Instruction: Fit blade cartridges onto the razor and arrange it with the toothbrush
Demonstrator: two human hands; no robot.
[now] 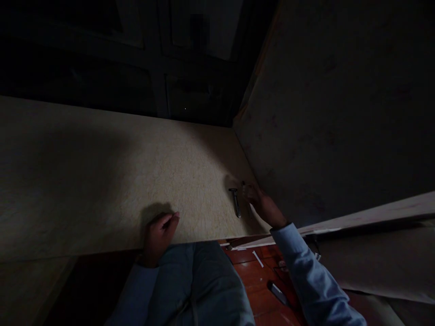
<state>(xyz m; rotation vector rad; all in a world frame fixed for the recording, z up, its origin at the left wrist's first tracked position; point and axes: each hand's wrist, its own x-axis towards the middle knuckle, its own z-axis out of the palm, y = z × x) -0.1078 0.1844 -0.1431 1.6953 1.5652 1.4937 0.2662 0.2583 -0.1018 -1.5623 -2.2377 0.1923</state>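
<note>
My left hand (pixel 159 235) rests at the front edge of the pale stone-like ledge (pixel 183 176). Its fingers are curled and pressed together at the tips; anything pinched there is too small to name. Over the ledge's right end, close to the wall, my right hand (pixel 261 204) is closed, with a small dark tip showing just beyond its fingers. What that tip belongs to is hidden in the dim light. Just left of this hand lies a T-shaped razor (pixel 236 202), its head pointing away from me, apart from the fingers.
A dark window (pixel 156 59) stands along the ledge's far edge. The patterned wall (pixel 333 122) bounds the right side. Below, on the reddish floor (pixel 248 276), lie a white strip (pixel 258 259) and a dark, elongated object (pixel 277 292). The light is very low.
</note>
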